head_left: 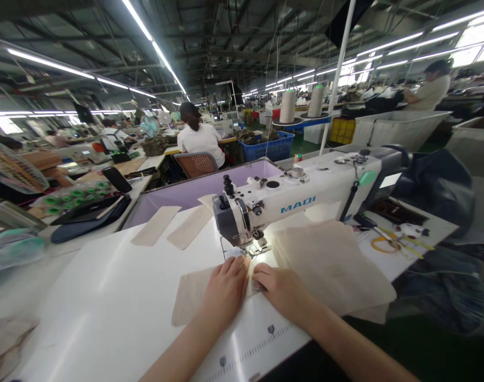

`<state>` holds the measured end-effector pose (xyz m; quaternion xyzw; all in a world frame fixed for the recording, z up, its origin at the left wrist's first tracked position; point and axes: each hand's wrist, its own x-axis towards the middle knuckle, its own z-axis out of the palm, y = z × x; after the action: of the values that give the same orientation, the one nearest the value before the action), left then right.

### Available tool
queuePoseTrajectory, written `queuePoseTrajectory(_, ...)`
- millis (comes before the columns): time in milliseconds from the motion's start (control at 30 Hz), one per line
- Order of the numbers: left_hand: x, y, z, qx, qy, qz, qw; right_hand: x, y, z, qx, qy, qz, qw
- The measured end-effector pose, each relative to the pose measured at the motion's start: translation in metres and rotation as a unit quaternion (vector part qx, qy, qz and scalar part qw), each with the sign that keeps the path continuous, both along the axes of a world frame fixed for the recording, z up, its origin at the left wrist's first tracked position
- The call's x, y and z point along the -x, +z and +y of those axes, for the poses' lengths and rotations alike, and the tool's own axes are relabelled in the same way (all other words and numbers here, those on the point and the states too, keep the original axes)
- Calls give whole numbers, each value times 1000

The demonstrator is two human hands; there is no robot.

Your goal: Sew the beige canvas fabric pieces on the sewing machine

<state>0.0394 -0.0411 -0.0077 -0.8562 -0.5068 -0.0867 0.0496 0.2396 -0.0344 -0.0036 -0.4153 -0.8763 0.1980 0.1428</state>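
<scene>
A beige fabric piece [192, 297] lies on the white table in front of the sewing machine [289, 196], its inner end under my hands. My left hand [228, 286] rests flat on this piece, fingers stretched forward beside the lit presser foot [260, 250]. Close by on the right, my right hand [281, 292] has its fingers curled and pinched at the fabric's near edge. Its fingertips are partly hidden. The needle area is too small to make out whether the cloth lies under the foot.
A stack of beige fabric [329, 265] lies right of the machine head. Two beige strips [156, 225] [190, 228] lie at the back left. Yellow-handled scissors [385, 244] are at the right. Behind the table are a lilac-walled bin [174, 196], a blue basket [267, 148] and a seated person [202, 140].
</scene>
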Motion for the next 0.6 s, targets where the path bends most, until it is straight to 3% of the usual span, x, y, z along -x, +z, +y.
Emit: queuePoseTrajectory(600,11,-8,14,3,-34,-63,997,6,-5,6,3,-19,16,1000)
